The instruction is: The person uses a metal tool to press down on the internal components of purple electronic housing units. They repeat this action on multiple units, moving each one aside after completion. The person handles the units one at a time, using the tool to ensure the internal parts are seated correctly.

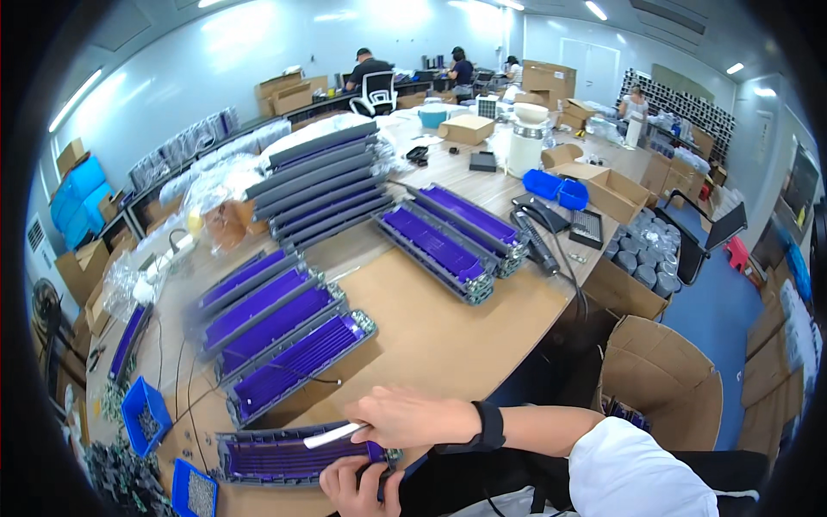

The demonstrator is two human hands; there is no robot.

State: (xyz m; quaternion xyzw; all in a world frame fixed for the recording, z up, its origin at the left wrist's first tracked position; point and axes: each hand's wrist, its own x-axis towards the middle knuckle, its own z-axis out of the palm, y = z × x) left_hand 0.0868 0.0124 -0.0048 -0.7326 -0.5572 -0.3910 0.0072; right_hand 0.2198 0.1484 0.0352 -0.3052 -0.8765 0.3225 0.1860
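Observation:
A long grey housing with a ribbed purple inside (276,457) lies at the near edge of the work table. My right hand (401,420), a black band at its wrist, is closed round a slim, flat white tool (332,434). The tool slants over the housing; whether its tip touches is unclear. My left hand (357,489) has its fingers curled round the right end of that housing. Just beyond it, several similar purple housings (297,362) lie side by side, with a thin dark cable across the nearest.
Blue bins of small parts (195,489) stand at the left. More housings are piled in a stack (323,185), with others (435,246) to its right. A cable-fed hand tool (538,246) lies by the right edge, above an open carton (659,370). Several people work farther back.

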